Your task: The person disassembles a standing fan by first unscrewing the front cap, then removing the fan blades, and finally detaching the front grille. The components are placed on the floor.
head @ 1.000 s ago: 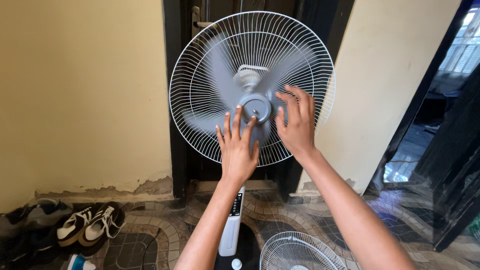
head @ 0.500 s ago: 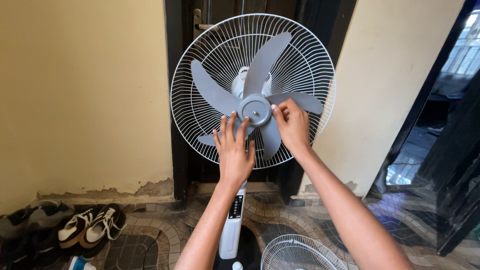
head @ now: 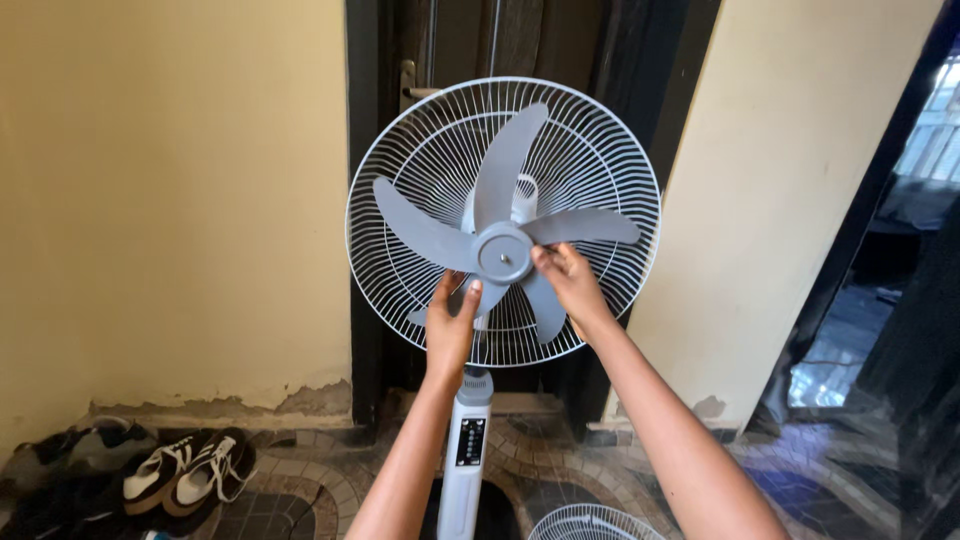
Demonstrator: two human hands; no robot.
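We are at the grey five-bladed fan blade (head: 500, 200), which sits high and central in our view, in front of a dark door (head: 470, 40). Its round hub (head: 502, 253) faces us. Our right hand (head: 570, 285) comes in from about 4 o'clock of the hub, fingers bunched and their tips pressed against the hub's rim, closed on nothing else. Our left hand (head: 452, 325) reaches up from 7 o'clock, half curled, thumb and fingers resting on the lower blade just beside the hub; we cannot tell whether it truly grips. By our judgement the work in hand is at the hub itself, with the blade bare to our fingers. Any turn of the hub calls for one hand to steady the blade while the other works the centre. The nearest thing to a container is the white wire rear guard (head: 400, 180). It cups the blade like a shallow basket and holds only the blade and the motor housing behind. No front cover shows on it. At 6 o'clock the pale stand column (head: 467, 450) with its control panel drops to the patterned floor (head: 330, 490). A second white wire guard (head: 590, 525) lies on the floor at about 5 o'clock, nothing in it. Towards 8 o'clock, well apart, shoes (head: 190, 470) lie against the yellow wall (head: 170, 200).
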